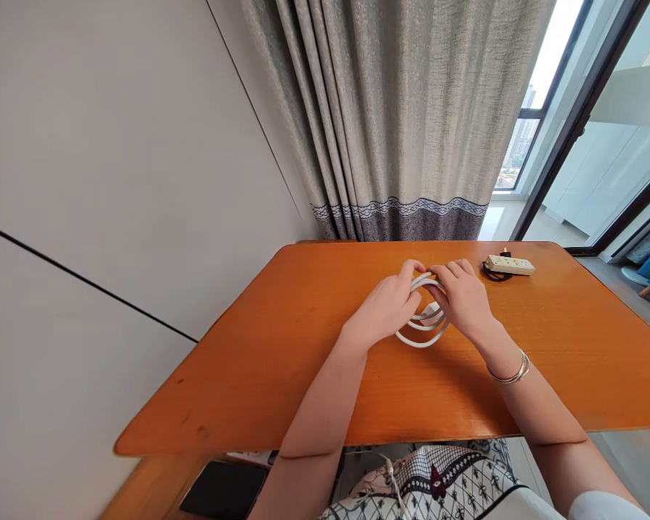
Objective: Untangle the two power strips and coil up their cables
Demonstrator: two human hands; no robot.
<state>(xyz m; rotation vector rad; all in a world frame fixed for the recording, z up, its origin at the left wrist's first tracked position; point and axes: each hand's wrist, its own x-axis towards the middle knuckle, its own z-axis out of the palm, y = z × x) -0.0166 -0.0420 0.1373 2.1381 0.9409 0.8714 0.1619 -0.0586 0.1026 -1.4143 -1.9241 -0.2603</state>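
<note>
left hand (386,309) and right hand (462,297) both closed around a coiled white cable (423,325), fingers curled over its top loops. coil sits mid orange table (282,347). white power strip (510,265) lies well right of the coil, near the far edge.

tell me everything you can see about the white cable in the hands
The white cable is thin, smooth and plastic-looking, wound into a few loose loops. It sits mid-table on the orange wooden table, its lower loops near the surface. The left hand and right hand grip it from either side; a small white plug or connector shows between them.
</note>
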